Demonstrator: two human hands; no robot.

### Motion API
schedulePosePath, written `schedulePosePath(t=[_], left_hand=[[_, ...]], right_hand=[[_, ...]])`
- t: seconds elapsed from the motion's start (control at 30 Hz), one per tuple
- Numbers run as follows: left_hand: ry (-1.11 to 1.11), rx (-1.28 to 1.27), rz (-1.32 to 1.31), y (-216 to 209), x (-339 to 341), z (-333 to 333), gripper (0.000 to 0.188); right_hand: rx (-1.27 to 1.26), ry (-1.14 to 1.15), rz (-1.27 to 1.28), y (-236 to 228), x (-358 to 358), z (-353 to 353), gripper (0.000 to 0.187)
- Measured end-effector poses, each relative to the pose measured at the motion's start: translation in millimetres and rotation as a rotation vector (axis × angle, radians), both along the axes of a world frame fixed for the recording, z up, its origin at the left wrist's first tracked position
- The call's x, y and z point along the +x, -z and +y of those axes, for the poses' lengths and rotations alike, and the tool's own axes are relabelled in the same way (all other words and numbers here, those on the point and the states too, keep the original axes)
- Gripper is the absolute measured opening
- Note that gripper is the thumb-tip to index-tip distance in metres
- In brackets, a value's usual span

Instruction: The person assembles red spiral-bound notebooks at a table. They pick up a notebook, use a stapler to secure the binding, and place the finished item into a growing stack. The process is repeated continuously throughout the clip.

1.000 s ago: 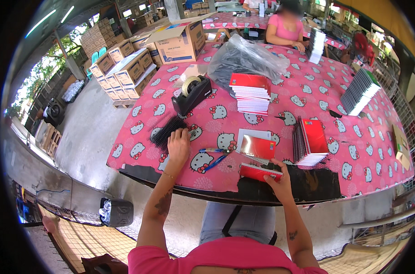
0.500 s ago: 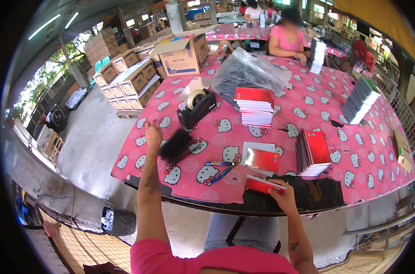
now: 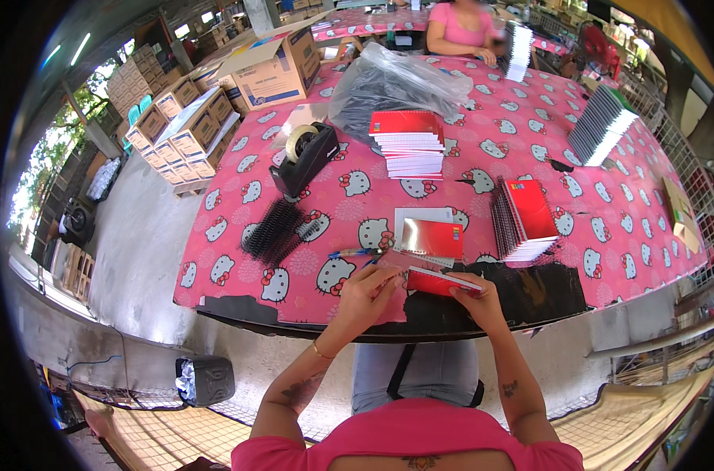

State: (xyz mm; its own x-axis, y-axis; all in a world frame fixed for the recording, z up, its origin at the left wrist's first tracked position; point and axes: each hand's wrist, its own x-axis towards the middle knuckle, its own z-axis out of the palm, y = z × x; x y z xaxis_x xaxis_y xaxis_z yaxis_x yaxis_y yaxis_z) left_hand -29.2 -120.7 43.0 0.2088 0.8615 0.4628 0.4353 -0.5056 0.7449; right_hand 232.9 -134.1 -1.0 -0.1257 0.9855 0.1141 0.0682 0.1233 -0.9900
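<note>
Bag (image 3: pixel 404 86) holds dark contents (image 3: pixel 358 114); right fingers (image 3: pixel 476 282) grip red notebook (image 3: pixel 429 282) (left fingers' (image 3: pixel 374 278) hold unclear)

1 slim notebook (image 3: pixel 431 282), with a red cover and a white strip along its far long side, lies slanted above the near edge of the table (image 3: pixel 541 294), left end farther away. The right hand (image 3: pixel 477 298) grips its right end; the left hand's (image 3: pixel 368 295) fingertips bunch near the other (anything pinched there is too small to tell).
</note>
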Motion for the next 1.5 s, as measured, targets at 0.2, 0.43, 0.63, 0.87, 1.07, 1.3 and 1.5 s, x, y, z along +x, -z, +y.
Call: schedulePosePath(t=[0.2,0.43,0.63,0.87,1.07,1.3,1.5], left_hand=[[-0.076,0.044,0.048,10,2,6,0.019],[-0.037,0.146,0.05,12,3,15,0.02],[0.08,0.081,0.145,-2,-2,12,0.024],[0.216,0.154,0.275,-25,6,14,0.022],[0.308,-0.012,0.435,-18,0,19,0.03],[-0.084,0.355,0.785,-8,39,-24,0.069],[-0.146,0.373,0.893,-16,44,1,0.087]], right_hand=[[0.01,0.006,0.039,4,0,1,0.028],[0.031,-0.005,-0.007,-3,0,-1,0.027],[0.084,-0.047,-0.075,2,7,-5,0.028],[0.064,-0.078,-0.068,-5,8,-9,0.027],[0.068,-0.072,-0.047,-8,9,-15,0.027],[0.056,0.086,0.044,-18,-9,-31,0.028],[0.035,0.117,0.077,-17,-18,-25,0.031]])
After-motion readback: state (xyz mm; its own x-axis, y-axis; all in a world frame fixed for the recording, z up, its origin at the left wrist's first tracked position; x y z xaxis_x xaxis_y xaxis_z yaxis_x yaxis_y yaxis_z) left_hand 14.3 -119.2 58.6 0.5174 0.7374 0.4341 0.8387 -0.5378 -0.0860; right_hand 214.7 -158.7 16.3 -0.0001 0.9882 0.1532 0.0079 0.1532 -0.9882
